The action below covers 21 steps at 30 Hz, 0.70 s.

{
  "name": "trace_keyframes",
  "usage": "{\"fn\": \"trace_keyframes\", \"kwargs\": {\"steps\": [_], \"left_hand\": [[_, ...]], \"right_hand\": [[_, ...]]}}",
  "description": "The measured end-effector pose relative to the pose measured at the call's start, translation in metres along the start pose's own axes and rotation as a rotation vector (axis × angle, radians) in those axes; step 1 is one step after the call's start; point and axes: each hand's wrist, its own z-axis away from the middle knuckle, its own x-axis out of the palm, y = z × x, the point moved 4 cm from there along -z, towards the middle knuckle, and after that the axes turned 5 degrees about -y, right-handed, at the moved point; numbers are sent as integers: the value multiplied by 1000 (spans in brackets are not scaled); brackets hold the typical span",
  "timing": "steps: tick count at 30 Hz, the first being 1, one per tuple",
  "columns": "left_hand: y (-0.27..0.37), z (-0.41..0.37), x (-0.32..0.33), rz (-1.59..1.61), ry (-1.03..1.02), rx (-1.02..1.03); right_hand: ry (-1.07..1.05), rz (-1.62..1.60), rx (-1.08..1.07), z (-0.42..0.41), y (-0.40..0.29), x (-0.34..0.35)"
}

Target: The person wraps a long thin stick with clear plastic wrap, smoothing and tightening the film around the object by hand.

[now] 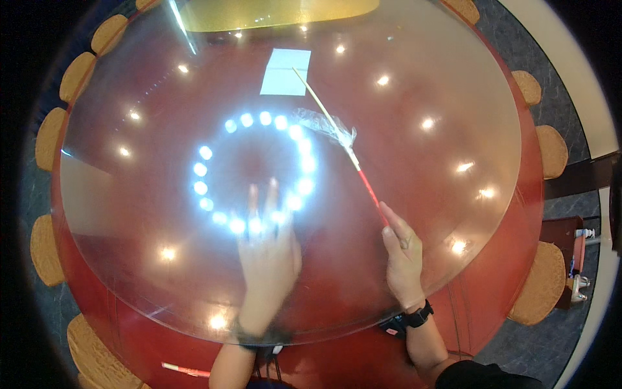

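My right hand (pixel 404 262) grips the red end of a thin chopstick-like stick (pixel 368 187). Its pale far part slants up and left. Crumpled clear plastic film (pixel 323 124) lies about the stick's middle; whether it is attached cannot be told. My left hand (pixel 268 248), blurred, is over the glass turntable (pixel 146 194) with its fingers apart and nothing visible in it. Bright ring-shaped reflections (pixel 304 186) wash over those fingers, so contact with the glass is unclear. Beyond the stick's tip area is a white creased rectangle (pixel 284 80), seemingly paper.
The round red table (pixel 527 204) extends under the turntable. A red-and-white stick (pixel 187 370) lies at the near edge, left of my left forearm. Tan padded chairs (pixel 537 284) ring the table. At right stands a dark side cabinet (pixel 559 233). A gold surface (pixel 277 14) shows at the top.
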Motion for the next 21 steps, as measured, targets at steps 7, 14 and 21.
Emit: {"fn": "trace_keyframes", "kwargs": {"steps": [7, 14, 21], "left_hand": [[-24, -137, 47, -85, 143, -20], [-48, -175, 54, -125, 216, 19], [-69, -184, 52, -172, 315, 28]], "right_hand": [[23, 49, 101, 5, 1, -1], [38, -35, 58, 1, 4, 3], [0, 55, -41, 1, 4, 11]]}}
